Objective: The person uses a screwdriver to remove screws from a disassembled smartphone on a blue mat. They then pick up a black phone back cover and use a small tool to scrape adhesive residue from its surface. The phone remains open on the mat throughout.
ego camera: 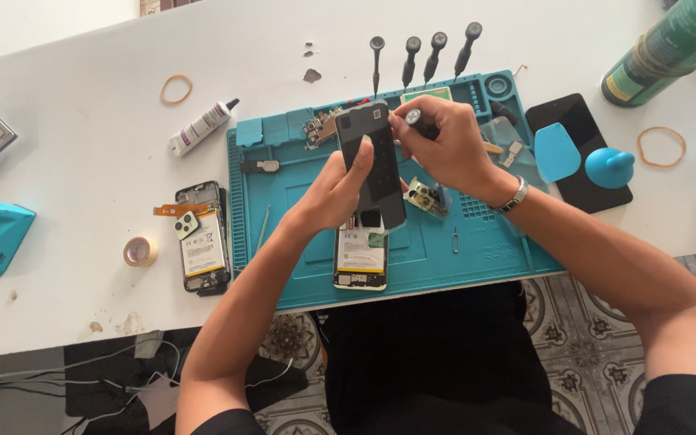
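White table (82, 161): left hand (328, 193) clasps phone panel (376, 161).

Phone panel (376, 161) in both hands

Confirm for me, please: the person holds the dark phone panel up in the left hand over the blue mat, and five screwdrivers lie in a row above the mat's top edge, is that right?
Not quite: the head view shows four screwdrivers in that row, not five. The rest holds: the left hand holds the dark phone panel up over the blue mat.
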A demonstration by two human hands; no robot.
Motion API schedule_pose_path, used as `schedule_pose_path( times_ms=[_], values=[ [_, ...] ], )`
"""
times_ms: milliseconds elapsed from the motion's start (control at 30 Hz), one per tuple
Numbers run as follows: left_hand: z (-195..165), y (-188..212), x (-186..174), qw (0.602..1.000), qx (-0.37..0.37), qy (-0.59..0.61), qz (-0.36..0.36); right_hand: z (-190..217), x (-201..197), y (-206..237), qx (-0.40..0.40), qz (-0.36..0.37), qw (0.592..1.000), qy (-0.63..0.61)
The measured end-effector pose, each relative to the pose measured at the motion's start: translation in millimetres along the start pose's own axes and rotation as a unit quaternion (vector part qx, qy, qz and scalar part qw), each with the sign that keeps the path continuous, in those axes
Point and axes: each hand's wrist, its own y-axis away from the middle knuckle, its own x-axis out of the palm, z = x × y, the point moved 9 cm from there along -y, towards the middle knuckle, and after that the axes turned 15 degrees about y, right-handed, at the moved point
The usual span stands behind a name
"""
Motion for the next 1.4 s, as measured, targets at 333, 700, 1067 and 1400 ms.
schedule_pose_path(
  times_ms=[333, 700, 1067, 1400],
  values=[
    [1, -2, 0, 0.999, 0.009, 0.034, -0.007, 0, 0, 3, -0.022, 0.0, 1.0, 0.022],
    [5, -3, 0, 0.997, -0.006, 0.079, -0.004, -5, -1, 3, -0.009, 0.0, 1.0, 0.018],
    [-2, -2, 1, 0.993, 0.007, 0.12, -0.004, -11, 0, 0, 0.022, 0.001, 0.999, -0.048],
    [-4, 0, 0, 0.999, -0.01, -0.024, -0.035, -3, -2, 0, 0.001, 0.008, 0.999, 0.043]
  ],
)
